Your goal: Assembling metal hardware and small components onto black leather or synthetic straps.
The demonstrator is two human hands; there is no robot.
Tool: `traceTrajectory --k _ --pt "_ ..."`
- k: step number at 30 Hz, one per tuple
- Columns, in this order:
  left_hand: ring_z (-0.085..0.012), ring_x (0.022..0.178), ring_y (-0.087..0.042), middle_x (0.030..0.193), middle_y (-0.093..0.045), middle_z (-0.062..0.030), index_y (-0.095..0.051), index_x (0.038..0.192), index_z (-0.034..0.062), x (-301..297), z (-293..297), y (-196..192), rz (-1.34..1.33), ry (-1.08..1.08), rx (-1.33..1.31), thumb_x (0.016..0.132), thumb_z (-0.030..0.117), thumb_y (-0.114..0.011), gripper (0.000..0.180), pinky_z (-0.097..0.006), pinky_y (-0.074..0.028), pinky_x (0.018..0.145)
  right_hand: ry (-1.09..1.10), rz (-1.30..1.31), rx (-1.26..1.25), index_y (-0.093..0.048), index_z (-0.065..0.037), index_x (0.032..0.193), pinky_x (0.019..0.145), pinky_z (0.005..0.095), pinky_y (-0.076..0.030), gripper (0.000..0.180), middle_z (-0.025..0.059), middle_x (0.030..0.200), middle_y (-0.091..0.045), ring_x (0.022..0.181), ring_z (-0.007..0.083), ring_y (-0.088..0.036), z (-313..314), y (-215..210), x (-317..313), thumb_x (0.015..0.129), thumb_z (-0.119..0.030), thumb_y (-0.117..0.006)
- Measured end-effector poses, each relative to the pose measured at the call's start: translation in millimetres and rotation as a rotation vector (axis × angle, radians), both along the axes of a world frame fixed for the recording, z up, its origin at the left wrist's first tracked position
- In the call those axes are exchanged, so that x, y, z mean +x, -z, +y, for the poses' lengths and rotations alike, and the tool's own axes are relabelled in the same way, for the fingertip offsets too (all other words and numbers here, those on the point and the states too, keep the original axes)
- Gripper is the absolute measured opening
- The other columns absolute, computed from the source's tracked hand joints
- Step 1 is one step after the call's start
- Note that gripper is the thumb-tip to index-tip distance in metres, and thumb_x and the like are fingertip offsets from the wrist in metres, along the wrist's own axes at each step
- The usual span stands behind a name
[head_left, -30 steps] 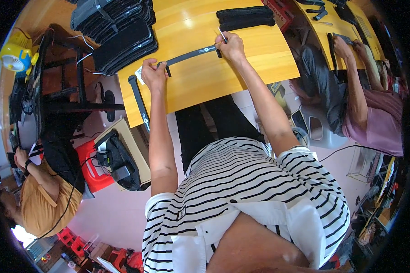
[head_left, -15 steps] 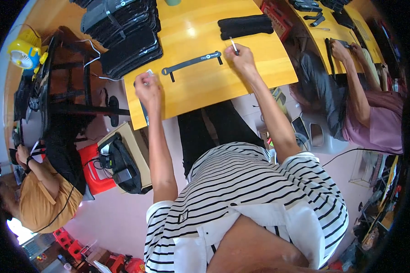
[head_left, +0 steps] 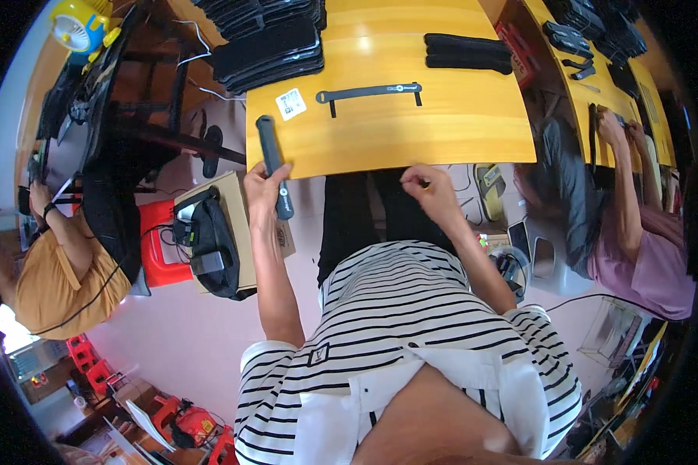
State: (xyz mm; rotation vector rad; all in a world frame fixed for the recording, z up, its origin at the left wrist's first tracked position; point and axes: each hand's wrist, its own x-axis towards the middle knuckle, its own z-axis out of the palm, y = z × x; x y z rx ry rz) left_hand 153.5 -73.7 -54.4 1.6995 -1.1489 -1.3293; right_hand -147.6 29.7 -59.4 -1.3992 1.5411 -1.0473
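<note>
My left hand [head_left: 265,186] is closed on a dark grey strap [head_left: 271,147] at the table's front left corner. The strap's rounded end points away from me, and its near end hangs past the edge. Just off the front edge is my right hand [head_left: 433,194], fingers curled together; a small dark thing shows between them, too little to name. A second dark strap [head_left: 368,91] lies crosswise mid-table, with two short black strips at its ends. Left of it, a white printed label [head_left: 291,104] lies flat.
Stacks of black straps [head_left: 267,58] fill the table's far left. Two black bundles [head_left: 468,53] lie at the far right of the yellow table [head_left: 457,124]. People sit at both sides; a cardboard box with a black bag [head_left: 219,240] stands at left.
My left hand has come nearer and now grips the strap; the white label lies on the table. My right hand has drawn back off the tabletop, and its white pen-like stick no longer shows.
</note>
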Motion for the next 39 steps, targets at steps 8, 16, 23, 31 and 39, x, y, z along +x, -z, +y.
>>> traceTrajectory --k 8,16,23,31,39 --pt "-0.0051 0.062 -0.045 0.073 -0.05 0.0015 -0.05 0.088 0.0062 -80.5 34.1 -25.2 0.494 -0.183 -0.21 0.082 0.016 -0.062 0.016 -0.02 -0.037 0.054 -0.225 -0.555 0.199 -0.048 -0.005 0.104 0.038 0.0178 -0.03 0.026 0.0033 0.074 -0.054 0.046 0.0052 -0.042 -15.4 -50.5 89.7 0.081 -0.011 -0.059" --pt "-0.0124 0.075 -0.059 0.086 -0.059 -0.0076 -0.053 0.1 0.0011 -75.5 53.3 -48.9 0.793 0.061 -0.08 0.09 0.017 -0.051 0.019 -0.025 -0.048 0.064 -0.231 -0.817 0.29 -0.05 -0.006 0.101 0.034 0.0172 -0.023 0.02 -0.0002 0.067 -0.045 0.042 0.0045 -0.037 -29.2 -71.9 76.9 0.085 -0.016 -0.057" --pt "-0.0184 0.078 -0.065 0.087 -0.063 -0.0142 -0.052 0.098 0.0002 -62.1 53.0 -72.8 0.8 -0.086 -0.243 0.088 0.013 -0.053 0.016 -0.027 -0.056 0.064 -0.261 -0.653 0.136 -0.051 -0.005 0.113 0.04 0.0165 -0.025 0.031 -0.0021 0.059 -0.04 0.044 0.0043 -0.035 -23.7 -94.3 60.9 0.093 -0.023 -0.036" --pt "-0.0222 0.083 -0.064 0.087 -0.062 -0.0137 -0.052 0.098 -0.0007 -69.9 59.0 -90.9 0.719 -0.17 -0.382 0.086 0.007 -0.055 0.014 -0.029 -0.057 0.067 -0.336 -0.35 -0.017 -0.043 -0.008 0.123 0.05 0.0246 -0.037 0.035 0.0024 0.056 -0.042 0.05 0.0106 -0.043 -14.1 -106.2 73.2 0.089 -0.01 -0.04" --pt "-0.0224 0.086 -0.064 0.088 -0.061 -0.0113 -0.051 0.098 -0.0004 -73.7 64.1 -98.8 0.629 -0.168 -0.458 0.085 0.004 -0.056 0.016 -0.029 -0.056 0.07 -0.303 -0.031 -0.134 -0.042 -0.012 0.126 0.052 0.0278 -0.04 0.04 0.0066 0.056 -0.045 0.051 0.0171 -0.049 -12.7 -105.6 77.5 0.087 -0.007 -0.044"
